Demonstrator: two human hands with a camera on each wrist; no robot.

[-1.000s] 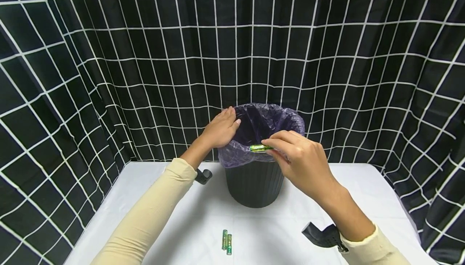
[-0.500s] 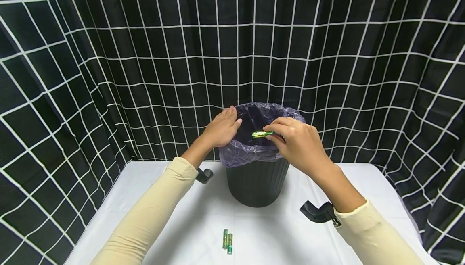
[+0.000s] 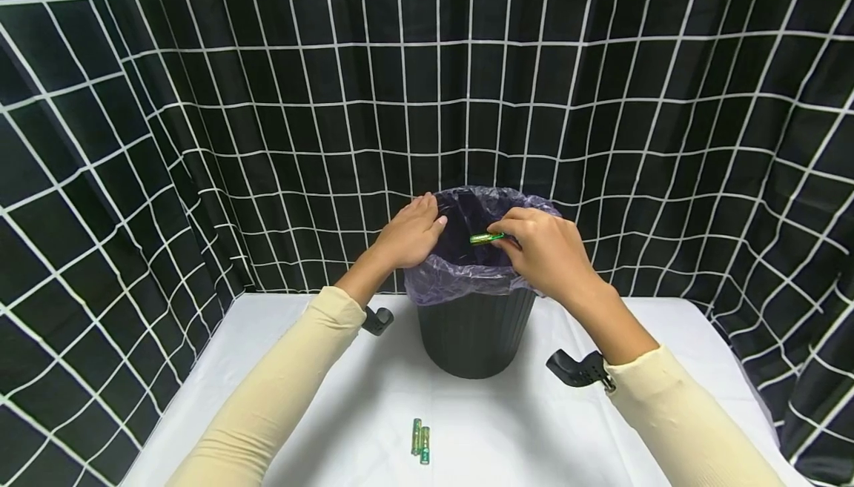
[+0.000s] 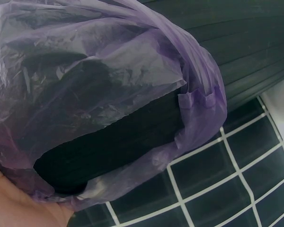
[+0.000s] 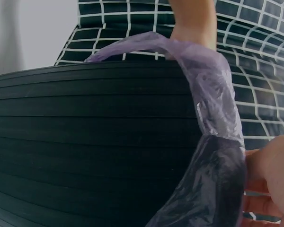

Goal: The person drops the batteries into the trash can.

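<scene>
A dark ribbed trash bin (image 3: 470, 339) stands on the table, its rim covered by a translucent purple bag (image 3: 440, 283). My left hand (image 3: 412, 233) rests on the bin's left rim with its fingers extended; in the left wrist view part of that hand (image 4: 26, 208) touches the bag. Between the thumb and fingertips of my right hand (image 3: 547, 250) is a green AAA-looking battery (image 3: 485, 238), held roughly level above the bin's opening. The right wrist view has the right hand (image 5: 272, 177) beside the bag's edge, with the battery out of sight.
Two green batteries (image 3: 416, 436) lie side by side on the white tablecloth (image 3: 494, 435), in front of the bin. A black curtain with a white grid (image 3: 320, 124) surrounds the table at the back and sides. Black camera mounts (image 3: 577, 368) stick out from the wrists.
My right hand has moved forward with the battery, from over the bin's front rim to above its opening. The left hand has stayed on the rim.
</scene>
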